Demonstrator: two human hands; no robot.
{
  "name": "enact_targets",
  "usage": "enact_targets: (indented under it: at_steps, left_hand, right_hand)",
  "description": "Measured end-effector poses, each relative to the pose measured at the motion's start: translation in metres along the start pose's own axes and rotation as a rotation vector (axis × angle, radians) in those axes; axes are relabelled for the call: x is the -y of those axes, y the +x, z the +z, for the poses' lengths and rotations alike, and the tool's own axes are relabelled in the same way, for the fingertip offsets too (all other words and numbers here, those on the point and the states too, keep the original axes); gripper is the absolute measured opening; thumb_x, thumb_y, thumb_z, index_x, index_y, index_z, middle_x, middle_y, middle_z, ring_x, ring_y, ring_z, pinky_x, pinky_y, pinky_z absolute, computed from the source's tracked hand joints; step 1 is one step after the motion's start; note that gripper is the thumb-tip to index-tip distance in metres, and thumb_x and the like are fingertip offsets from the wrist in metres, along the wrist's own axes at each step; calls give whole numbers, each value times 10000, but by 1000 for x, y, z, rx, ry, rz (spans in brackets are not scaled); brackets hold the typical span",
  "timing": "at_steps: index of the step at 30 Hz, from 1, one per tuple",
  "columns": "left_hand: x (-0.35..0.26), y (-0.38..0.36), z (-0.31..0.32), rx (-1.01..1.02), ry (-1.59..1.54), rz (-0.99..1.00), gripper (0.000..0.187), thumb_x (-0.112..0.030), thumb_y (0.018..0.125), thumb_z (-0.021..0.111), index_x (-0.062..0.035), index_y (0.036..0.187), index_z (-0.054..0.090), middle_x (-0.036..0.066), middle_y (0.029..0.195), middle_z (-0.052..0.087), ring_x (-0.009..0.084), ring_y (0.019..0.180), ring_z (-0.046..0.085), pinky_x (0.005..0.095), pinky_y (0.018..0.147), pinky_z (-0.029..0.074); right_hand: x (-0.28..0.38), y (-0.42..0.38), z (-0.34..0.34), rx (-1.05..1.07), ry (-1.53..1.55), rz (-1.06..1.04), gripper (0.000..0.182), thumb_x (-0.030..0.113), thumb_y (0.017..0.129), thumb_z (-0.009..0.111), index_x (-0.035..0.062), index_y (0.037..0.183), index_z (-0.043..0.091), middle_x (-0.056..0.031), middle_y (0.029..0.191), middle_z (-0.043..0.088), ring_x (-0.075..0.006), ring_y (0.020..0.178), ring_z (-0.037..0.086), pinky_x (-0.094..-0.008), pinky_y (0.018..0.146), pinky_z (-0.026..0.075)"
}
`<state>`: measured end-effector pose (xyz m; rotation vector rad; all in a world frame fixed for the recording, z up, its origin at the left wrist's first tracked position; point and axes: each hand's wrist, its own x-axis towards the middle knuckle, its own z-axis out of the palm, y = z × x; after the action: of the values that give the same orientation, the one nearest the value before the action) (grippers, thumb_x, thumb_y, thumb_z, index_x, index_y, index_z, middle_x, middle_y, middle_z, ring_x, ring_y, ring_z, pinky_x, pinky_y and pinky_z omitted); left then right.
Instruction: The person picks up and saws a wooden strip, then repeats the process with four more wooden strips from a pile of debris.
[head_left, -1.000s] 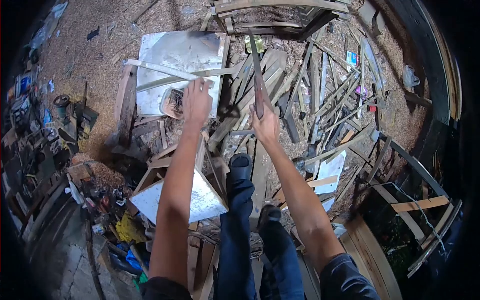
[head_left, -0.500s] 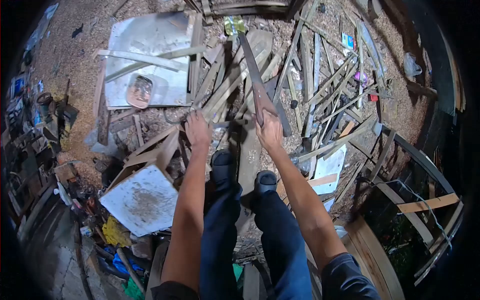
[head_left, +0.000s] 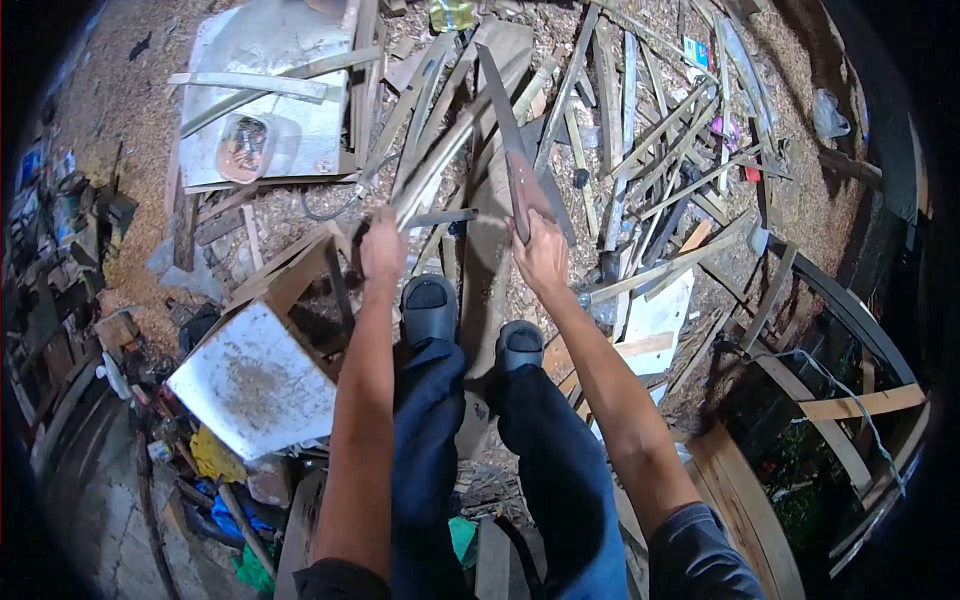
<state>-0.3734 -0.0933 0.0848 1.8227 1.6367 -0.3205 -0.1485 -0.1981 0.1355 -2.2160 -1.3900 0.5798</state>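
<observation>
My left hand [head_left: 383, 247] is closed around one end of a short dark bar [head_left: 443, 217], which points right toward the saw. In my right hand [head_left: 542, 252] is the handle of a long handsaw [head_left: 505, 120]. Its blade points forward and slightly left, above a wide board [head_left: 487, 240] on the ground. Between the two hands there is a gap, and the bar's free end stops short of the saw. My fingers partly hide the saw's handle.
Wooden strips [head_left: 660, 150] lie scattered at the right. A white panel [head_left: 330, 130] with a plastic tray [head_left: 244, 148] is at the upper left. Nearer stands a white-topped wooden box [head_left: 255, 380]. Both feet, in dark sandals [head_left: 430, 308], are beside the board.
The view has shifted, so the panel and box appear farther left. My left hand and the bar have moved left and slightly forward, away from the saw. My right hand still grips the saw.
</observation>
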Motion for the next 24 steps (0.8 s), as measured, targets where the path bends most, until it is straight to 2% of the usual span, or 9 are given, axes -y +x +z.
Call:
enact_targets:
  at_steps: [4, 6, 8, 10, 12, 15, 17, 20, 24]
  left_hand:
    - [-19, -57, -27, -107, -30, 93, 294, -99, 819, 600, -20, 1087, 509, 249, 1071, 577, 455, 906, 590, 529, 781, 485]
    - [-26, -89, -49, -85, -132, 57, 282, -101, 816, 599, -20, 1073, 515, 241, 1066, 578, 460, 920, 581, 528, 793, 483]
    - [-28, -119, -77, -52, -131, 19, 288, -134, 824, 603, -16, 1074, 523, 241, 1014, 592, 459, 921, 575, 521, 795, 470]
    - [-32, -147, -105, -66, -285, 59, 283, -180, 850, 605, -8, 1061, 526, 248, 1003, 590, 458, 916, 573, 513, 776, 458]
    - [-39, -167, -129, -136, -287, 77, 297, -220, 861, 612, -3, 1046, 528, 250, 986, 591, 460, 911, 569, 507, 768, 454]
    - [-39, -186, -160, -196, -285, 109, 355, -302, 872, 626, 6, 1025, 536, 251, 955, 596, 460, 907, 565, 498, 761, 447]
    - [-29, -192, -177, -153, -283, 111, 431, -374, 847, 657, 9, 1014, 552, 249, 941, 603, 452, 921, 563, 493, 769, 445]
    - [-8, -214, -207, -91, -274, 114, 443, -376, 845, 659, 6, 1044, 558, 241, 959, 610, 439, 932, 569, 484, 781, 452]
    - [59, -226, -209, -204, -208, 212, 443, -417, 846, 642, -26, 1043, 570, 213, 980, 613, 432, 912, 584, 499, 766, 462]
  right_hand:
    - [31, -4, -43, 60, -14, 67, 271, 260, 873, 612, -6, 851, 567, -234, 773, 604, -414, 749, 590, -475, 750, 457]
    - [52, -5, -67, 6, -18, 22, 301, 275, 880, 608, -16, 825, 555, -238, 776, 605, -418, 746, 589, -476, 740, 459]
    - [75, -7, -95, 36, 17, 80, 324, 288, 883, 605, -20, 802, 547, -241, 761, 601, -419, 743, 590, -473, 736, 459]
    - [98, -7, -120, -2, 50, 39, 347, 310, 889, 596, -23, 802, 550, -243, 760, 602, -429, 747, 591, -482, 725, 459]
    - [120, -9, -141, 61, 33, 105, 373, 332, 895, 584, -24, 795, 542, -241, 766, 605, -440, 756, 590, -496, 723, 456]
    - [149, -13, -162, 64, 8, 84, 384, 350, 900, 573, -32, 856, 576, -253, 826, 620, -446, 793, 595, -497, 749, 466]
    - [163, -15, -166, 55, 33, 54, 391, 350, 903, 571, -39, 920, 603, -266, 874, 629, -441, 827, 602, -486, 787, 472]
    - [181, -30, -161, 16, 19, -17, 359, 326, 889, 590, -31, 921, 596, -260, 886, 627, -431, 847, 596, -480, 790, 461]
    - [201, -52, -135, 24, 61, -84, 309, 281, 869, 610, -18, 939, 585, -248, 892, 621, -418, 865, 587, -469, 788, 451]
